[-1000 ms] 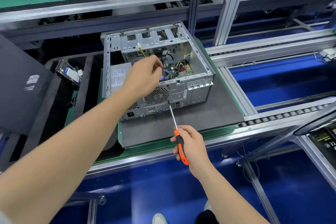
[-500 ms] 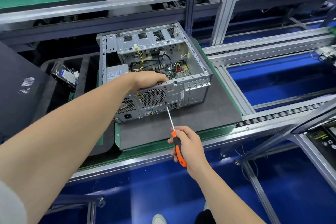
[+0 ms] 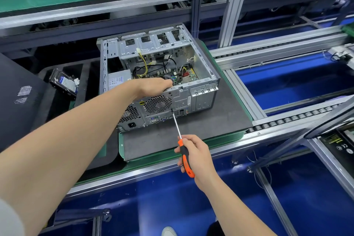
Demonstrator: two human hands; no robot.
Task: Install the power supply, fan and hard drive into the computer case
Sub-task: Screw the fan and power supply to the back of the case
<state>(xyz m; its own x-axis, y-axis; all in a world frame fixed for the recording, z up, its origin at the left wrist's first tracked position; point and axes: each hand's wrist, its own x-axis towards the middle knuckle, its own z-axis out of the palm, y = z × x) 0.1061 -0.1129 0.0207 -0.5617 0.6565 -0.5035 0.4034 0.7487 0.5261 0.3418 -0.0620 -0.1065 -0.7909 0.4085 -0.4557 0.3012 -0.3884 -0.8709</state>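
Fan screw lined up
We dropped our left hand into the case, fingers hidden; right hand wrapped the screwdriver, tip reaching the vent.

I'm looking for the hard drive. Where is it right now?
In the head view the hard drive lies at the left, outside the computer case, tilted on the black tray beside the case's left wall.
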